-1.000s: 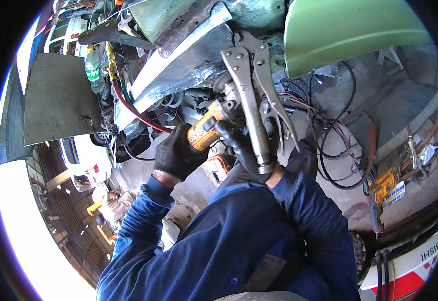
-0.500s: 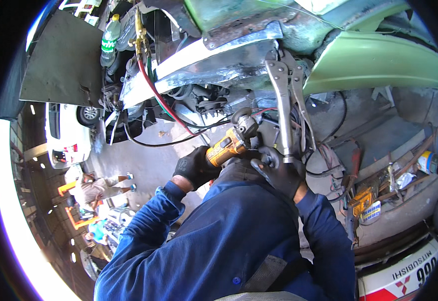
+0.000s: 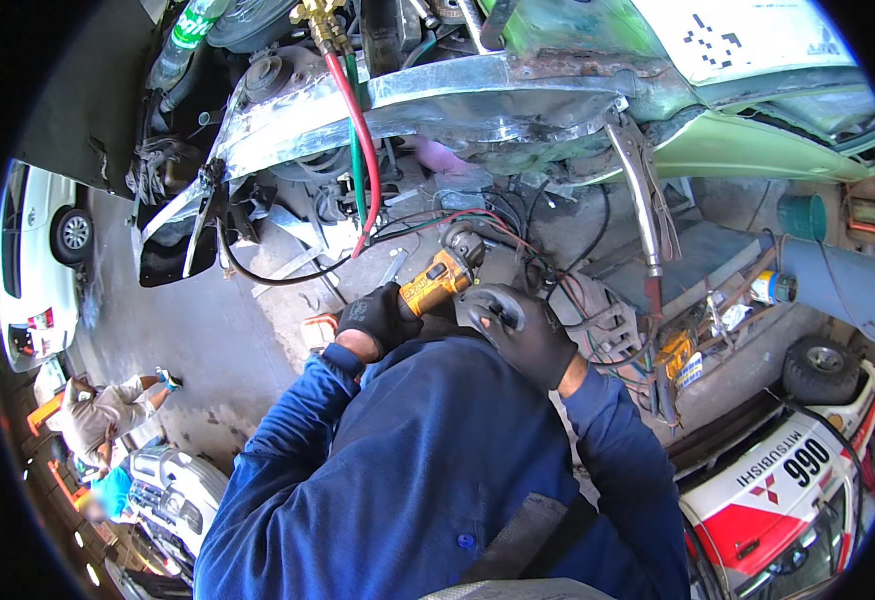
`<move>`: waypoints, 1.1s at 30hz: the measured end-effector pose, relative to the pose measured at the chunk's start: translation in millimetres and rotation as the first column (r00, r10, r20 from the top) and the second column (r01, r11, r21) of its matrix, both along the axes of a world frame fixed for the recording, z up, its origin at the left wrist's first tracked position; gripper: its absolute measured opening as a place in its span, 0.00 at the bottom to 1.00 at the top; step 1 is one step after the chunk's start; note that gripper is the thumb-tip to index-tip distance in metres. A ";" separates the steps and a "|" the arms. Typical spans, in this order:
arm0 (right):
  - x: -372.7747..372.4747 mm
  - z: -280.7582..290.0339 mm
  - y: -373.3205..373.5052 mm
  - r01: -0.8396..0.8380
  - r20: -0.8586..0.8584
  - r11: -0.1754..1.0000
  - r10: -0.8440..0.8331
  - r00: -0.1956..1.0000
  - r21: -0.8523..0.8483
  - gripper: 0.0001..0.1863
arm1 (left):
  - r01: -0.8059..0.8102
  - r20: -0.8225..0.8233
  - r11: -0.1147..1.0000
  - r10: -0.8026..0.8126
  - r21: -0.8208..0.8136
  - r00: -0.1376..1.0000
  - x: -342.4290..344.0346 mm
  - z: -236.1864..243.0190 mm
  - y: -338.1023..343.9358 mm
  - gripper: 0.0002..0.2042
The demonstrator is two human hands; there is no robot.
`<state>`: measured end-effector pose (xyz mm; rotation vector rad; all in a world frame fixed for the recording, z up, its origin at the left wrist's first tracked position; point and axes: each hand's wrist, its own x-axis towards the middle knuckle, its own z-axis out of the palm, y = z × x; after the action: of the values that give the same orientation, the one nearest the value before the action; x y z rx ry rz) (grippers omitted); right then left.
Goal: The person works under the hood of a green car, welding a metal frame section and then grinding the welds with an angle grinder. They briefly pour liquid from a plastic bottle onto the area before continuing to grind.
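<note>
My left hand (image 3: 381, 318), in a black glove, is closed round the body of a yellow angle grinder (image 3: 429, 288). The grinder's head (image 3: 463, 246) points up and to the right. Close beside it, my right hand (image 3: 537, 345), gloved too, has its fingers curled round a dark grey, disc-like piece (image 3: 498, 300); the fingers partly cover it. Ahead of both hands runs a bare metal car body rail (image 3: 437, 110). Large locking pliers (image 3: 637, 195) are clamped to its right end, their long handles hanging down.
Red (image 3: 357, 130) and green hoses hang from brass fittings (image 3: 322, 22) over the rail. Cables lie on the floor at right, near a yellow tool case (image 3: 673, 355). A green fender (image 3: 747, 145) is at upper right, a white car (image 3: 47, 240) at left. Another person (image 3: 107, 415) is at lower left.
The view has shifted, bringing more of the red and white vehicle into sight. My right hand has moved left, nearer the grinder, with the grey piece. My left hand keeps its hold.
</note>
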<state>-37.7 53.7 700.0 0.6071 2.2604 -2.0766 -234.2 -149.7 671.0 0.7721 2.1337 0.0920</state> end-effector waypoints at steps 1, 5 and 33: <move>-9.2 6.8 -1.4 -0.021 -0.033 0.999 0.022 0.999 0.034 0.17 | 0.005 0.017 1.000 -0.005 0.016 1.000 -3.0 -0.2 -1.9 0.26; -44.9 38.3 -2.6 0.010 -0.159 0.975 0.026 0.987 0.221 0.12 | 0.002 0.041 0.998 -0.005 0.067 0.999 -16.5 3.6 -6.2 0.27; -308.3 77.3 119.2 0.264 -0.166 0.593 -0.216 0.962 0.760 0.21 | -0.051 0.153 0.953 0.005 0.300 0.988 -63.1 -30.2 -44.8 0.31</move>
<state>-346.0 173.0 777.4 0.9122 3.2386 -1.0294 -297.2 -194.5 640.7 0.8806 2.0104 0.4885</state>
